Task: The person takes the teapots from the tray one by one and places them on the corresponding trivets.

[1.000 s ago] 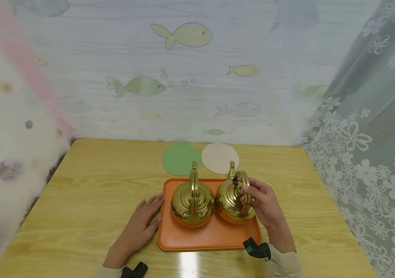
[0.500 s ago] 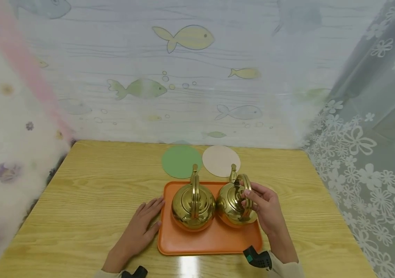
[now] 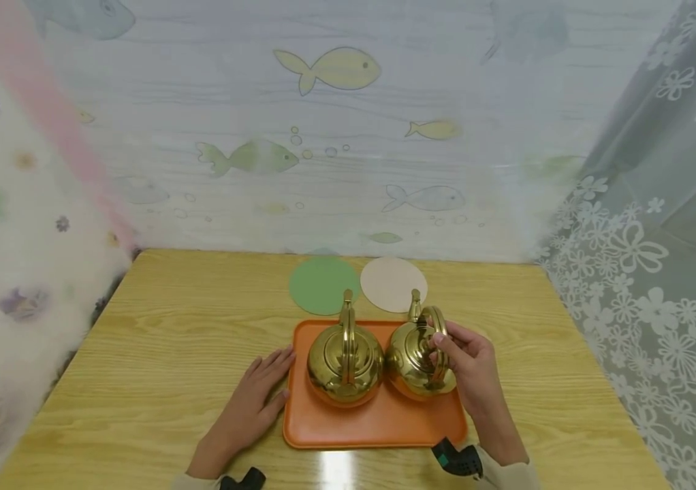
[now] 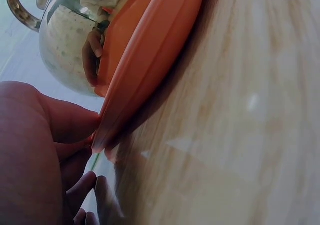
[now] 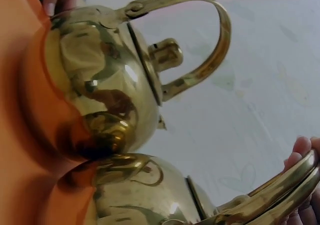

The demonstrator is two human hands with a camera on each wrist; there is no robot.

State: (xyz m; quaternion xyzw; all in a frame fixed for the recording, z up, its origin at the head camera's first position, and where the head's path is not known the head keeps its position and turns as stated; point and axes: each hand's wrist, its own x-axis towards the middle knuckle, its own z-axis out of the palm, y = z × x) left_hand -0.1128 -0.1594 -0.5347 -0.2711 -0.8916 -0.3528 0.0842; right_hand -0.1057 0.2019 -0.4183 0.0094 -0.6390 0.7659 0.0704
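Observation:
Two shiny gold kettles stand side by side on an orange tray (image 3: 348, 430). My right hand (image 3: 473, 364) grips the arched handle of the right kettle (image 3: 412, 357), its fingers curled round it in the right wrist view. The left kettle (image 3: 343, 361) has its handle upright and nobody touches it; in the right wrist view the two bodies touch or nearly touch. My left hand (image 3: 251, 401) rests at the tray's left edge with fingers fairly straight. In the left wrist view its thumb (image 4: 75, 121) touches the tray rim.
Behind the tray lie a green round mat (image 3: 323, 286) and a pale pink round mat (image 3: 393, 284). The wooden table (image 3: 158, 340) ends at a fish-patterned curtain (image 3: 323, 136). A flowered lace curtain (image 3: 642, 286) hangs on the right.
The head view shifts slightly, so everything sits a little lower and further right. Both hands and both kettles keep their places relative to the tray.

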